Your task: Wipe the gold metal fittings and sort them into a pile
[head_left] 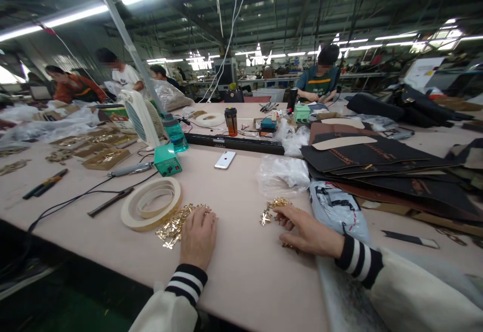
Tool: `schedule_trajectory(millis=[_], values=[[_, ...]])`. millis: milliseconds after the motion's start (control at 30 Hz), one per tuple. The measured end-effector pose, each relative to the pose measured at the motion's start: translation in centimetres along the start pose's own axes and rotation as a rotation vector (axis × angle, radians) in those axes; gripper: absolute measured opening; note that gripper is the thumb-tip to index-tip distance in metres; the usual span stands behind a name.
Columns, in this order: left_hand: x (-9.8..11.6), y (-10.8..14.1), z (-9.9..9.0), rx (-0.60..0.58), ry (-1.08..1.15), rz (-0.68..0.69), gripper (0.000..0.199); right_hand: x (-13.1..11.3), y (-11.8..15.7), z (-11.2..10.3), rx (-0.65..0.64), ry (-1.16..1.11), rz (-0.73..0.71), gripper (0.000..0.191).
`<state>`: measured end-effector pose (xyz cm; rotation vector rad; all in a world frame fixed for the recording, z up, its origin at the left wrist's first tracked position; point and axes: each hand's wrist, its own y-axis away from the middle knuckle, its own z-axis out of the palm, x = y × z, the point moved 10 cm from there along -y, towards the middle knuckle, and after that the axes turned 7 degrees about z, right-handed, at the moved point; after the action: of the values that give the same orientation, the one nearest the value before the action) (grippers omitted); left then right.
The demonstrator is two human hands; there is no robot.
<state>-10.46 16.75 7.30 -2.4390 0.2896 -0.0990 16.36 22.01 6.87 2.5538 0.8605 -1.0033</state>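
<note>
My left hand [198, 237] rests palm down at the right edge of a heap of small flat gold metal pieces [172, 229], its fingers reaching forward over them and covering part of the heap. Across the table, my right hand [307, 230] hovers low beside a smaller scatter of the same gold pieces [278, 202]. Its thumb and index finger are apart, and a few pieces show beneath the palm. One flower-like cluster of gold pieces [265, 218] lies just left of my right fingertips. Nothing gripped is visible in either hand.
Left of the heap are tape rolls [130, 206], a green control box [167, 161] and a metal tool [110, 202]. A phone [225, 160] lies ahead. Plastic bags [283, 176] and stacked dark leather panels [377, 156] are at right. Co-workers sit beyond.
</note>
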Motion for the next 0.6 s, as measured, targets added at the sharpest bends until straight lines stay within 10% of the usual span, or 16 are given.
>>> schedule_trajectory(millis=[267, 400, 600], values=[[6.7, 1.7, 0.9, -0.157, 0.177, 0.180, 0.029, -1.5, -3.3, 1.4, 0.026, 0.384, -0.021, 0.053], [5.9, 2.1, 0.9, -0.132, 0.284, 0.090, 0.032, -3.7, -3.7, 4.0, -0.010, 0.416, -0.103, 0.028], [5.1, 2.3, 0.8, -0.157, 0.437, 0.021, 0.033, -6.1, -1.7, 6.1, -0.125, 0.252, -0.242, 0.046]])
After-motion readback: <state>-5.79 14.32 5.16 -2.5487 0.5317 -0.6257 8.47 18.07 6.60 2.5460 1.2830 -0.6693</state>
